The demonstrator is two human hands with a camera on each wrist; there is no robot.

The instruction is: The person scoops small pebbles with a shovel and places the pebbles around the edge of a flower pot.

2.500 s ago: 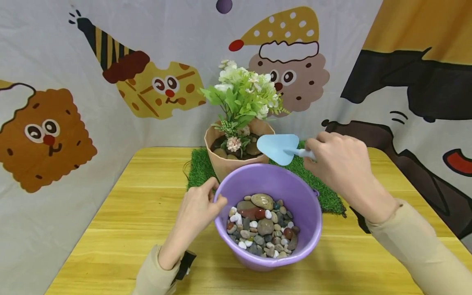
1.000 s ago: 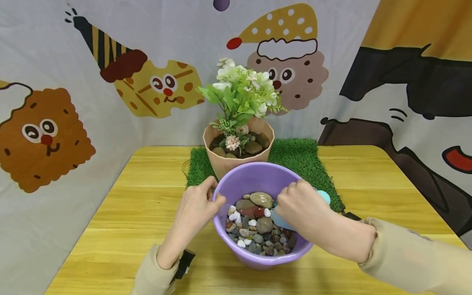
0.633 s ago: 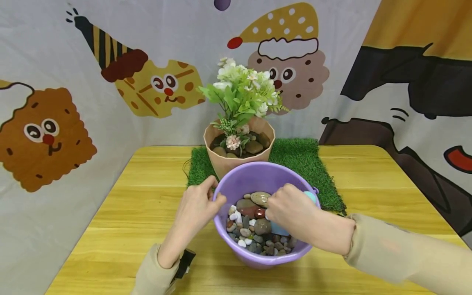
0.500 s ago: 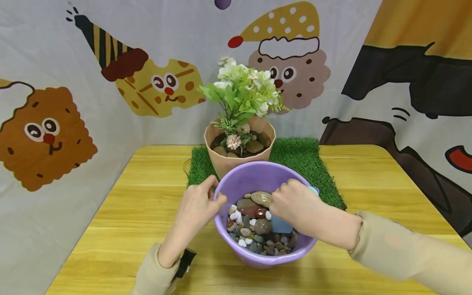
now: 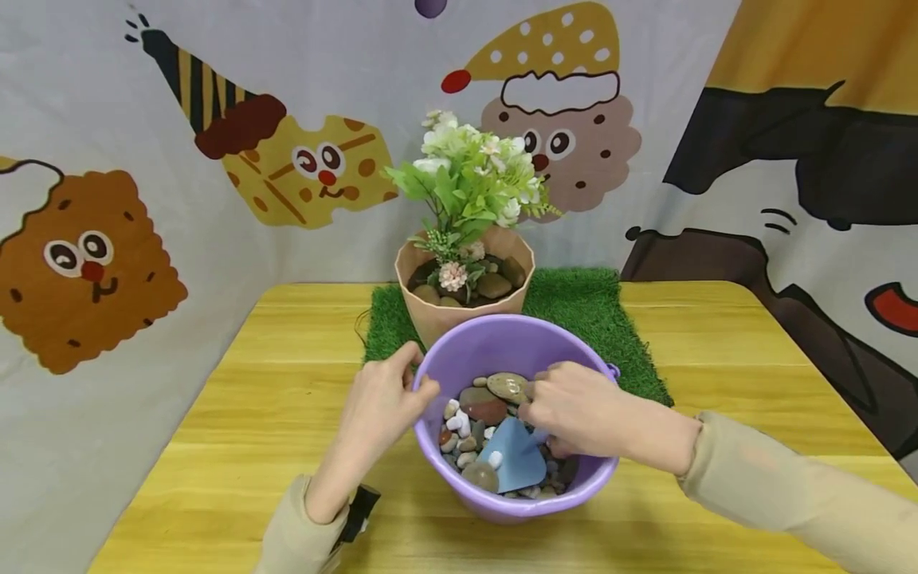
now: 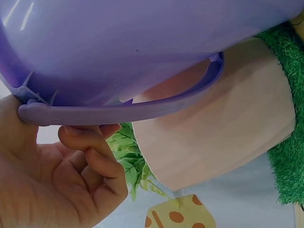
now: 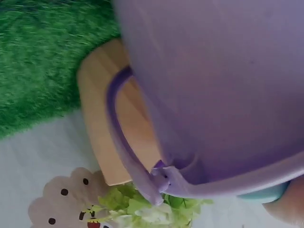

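Note:
My left hand pinches the left rim of a purple bucket, thumb over the inside edge. In the left wrist view, the bucket's hanging handle runs above curled fingers. Inside the bucket my right hand grips a light blue trowel, its blade low over the pebbles and slanting toward the near left. One white pebble lies on the blade, and a large round stone is right at its edge. From the right wrist, the bucket wall hides most of this hand; the trowel's teal handle end shows.
Close behind the bucket stands a peach flowerpot with stones and white-flowered greenery. Under it is a green turf mat on a wooden table. A cartoon-printed cloth hangs behind.
From above the bucket's far edge, the right hand has lowered the trowel into the bucket. Its blade has since swung toward the near left, and the round stone has shifted that way. Left hand unchanged.

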